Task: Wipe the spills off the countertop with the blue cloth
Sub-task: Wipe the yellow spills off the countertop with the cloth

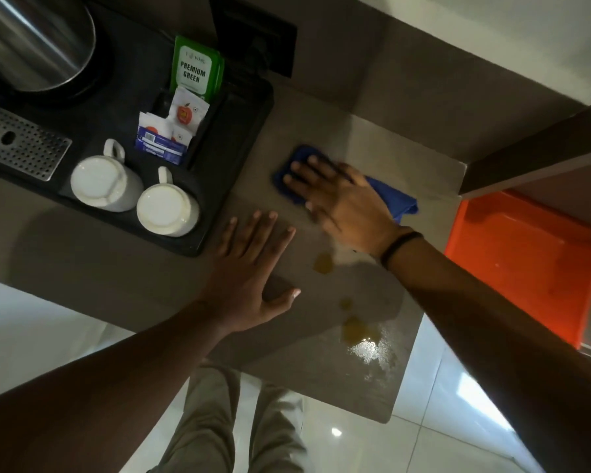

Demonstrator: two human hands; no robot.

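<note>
The right hand lies flat, fingers spread, pressing the blue cloth onto the countertop just right of the frame's centre. It grips nothing; the palm and fingers simply pin the cloth down. The left hand is also open and flat on the counter, lower and left of centre, holding nothing, and looks to be bracing the body.

The cloth sits above the mess. Yellowish spills remain: one drop just below the right wrist, a smaller one lower down, and a wet puddle near the counter's lower edge, shining under the light.

To wipe well, it seems best to keep the palm's weight over the cloth and draw it down the frame through the drops in one pass, rather than scrubbing back and forth, which would smear them. The puddle lies close to the edge, so the stroke should sweep sideways there or gather inward, lest liquid run onto the floor. The black tray with its cups stands to the left, near the cloth; strokes should stay clear of it. Folding to a dry face before the puddle would help.
</note>
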